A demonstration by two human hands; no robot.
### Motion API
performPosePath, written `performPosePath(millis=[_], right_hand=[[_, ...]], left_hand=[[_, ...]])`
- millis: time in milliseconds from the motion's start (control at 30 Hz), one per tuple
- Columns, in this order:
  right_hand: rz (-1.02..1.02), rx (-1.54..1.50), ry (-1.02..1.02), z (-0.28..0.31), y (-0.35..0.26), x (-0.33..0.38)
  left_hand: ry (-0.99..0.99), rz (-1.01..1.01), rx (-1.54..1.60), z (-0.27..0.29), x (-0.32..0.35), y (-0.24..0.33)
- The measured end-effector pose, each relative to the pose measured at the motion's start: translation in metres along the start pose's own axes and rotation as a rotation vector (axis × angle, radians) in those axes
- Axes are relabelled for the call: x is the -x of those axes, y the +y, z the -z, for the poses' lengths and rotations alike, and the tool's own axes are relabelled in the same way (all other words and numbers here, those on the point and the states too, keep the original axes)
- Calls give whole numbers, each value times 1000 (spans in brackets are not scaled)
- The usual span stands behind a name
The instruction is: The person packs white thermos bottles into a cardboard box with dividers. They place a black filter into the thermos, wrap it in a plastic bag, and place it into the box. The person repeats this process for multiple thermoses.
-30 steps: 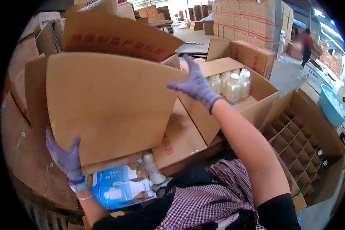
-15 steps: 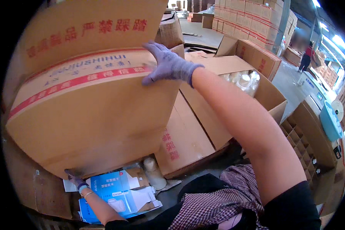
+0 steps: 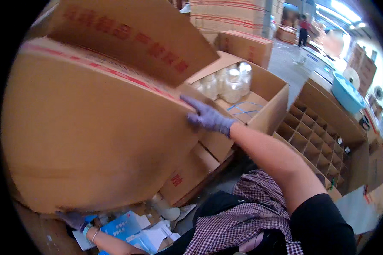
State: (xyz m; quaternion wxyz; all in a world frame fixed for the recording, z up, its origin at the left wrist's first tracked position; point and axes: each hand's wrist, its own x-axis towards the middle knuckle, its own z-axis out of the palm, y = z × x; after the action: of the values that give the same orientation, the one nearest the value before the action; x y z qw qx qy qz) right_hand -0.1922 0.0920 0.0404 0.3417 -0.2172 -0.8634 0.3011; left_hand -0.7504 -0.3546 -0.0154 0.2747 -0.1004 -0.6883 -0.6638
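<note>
A large brown cardboard box (image 3: 102, 131) with a red stripe along its top edge fills the left of the view, tilted, with its printed flap (image 3: 127, 38) raised. My right hand (image 3: 208, 117), in a purple knit glove, grips its upper right corner, thumb on the near face and fingers over the edge. Low at the left, my left hand (image 3: 75, 222), gloved too, holds the box's bottom edge; its fingers are partly hidden beneath. A torn blue and white printed carton (image 3: 127, 229) lies just right of that hand.
Behind my right hand, an open carton (image 3: 270, 100) holds plastic-wrapped clear jars (image 3: 232, 83). At the right stands a box with cardboard dividers (image 3: 312, 136), a blue basin (image 3: 347, 91) beyond it. Stacked cartons (image 3: 227, 15) rise at the back; a person (image 3: 303, 30) stands far off.
The large box has swung lower on its right side, and its flap now leans to the right. My right hand has moved down with its corner. My view has turned rightward.
</note>
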Motion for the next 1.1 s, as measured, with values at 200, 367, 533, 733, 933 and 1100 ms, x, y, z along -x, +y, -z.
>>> performPosePath(millis=[200, 367, 533, 733, 933, 1100], right_hand=[[-250, -325, 127, -29, 16, 79], [-273, -285, 172, -28, 57, 119], [-368, -287, 97, -58, 13, 143], [13, -719, 200, -48, -73, 43], [167, -592, 260, -10, -140, -42], [-189, -531, 171, -28, -45, 17]], left_hand=[[8, -167, 56, 8, 34, 198], [-124, -526, 257, 34, 12, 190], [-26, -298, 518, 122, -38, 150], [268, -441, -204, 144, 42, 224], [328, -350, 96, 168, 80, 296], [313, -236, 235, 128, 120, 334]])
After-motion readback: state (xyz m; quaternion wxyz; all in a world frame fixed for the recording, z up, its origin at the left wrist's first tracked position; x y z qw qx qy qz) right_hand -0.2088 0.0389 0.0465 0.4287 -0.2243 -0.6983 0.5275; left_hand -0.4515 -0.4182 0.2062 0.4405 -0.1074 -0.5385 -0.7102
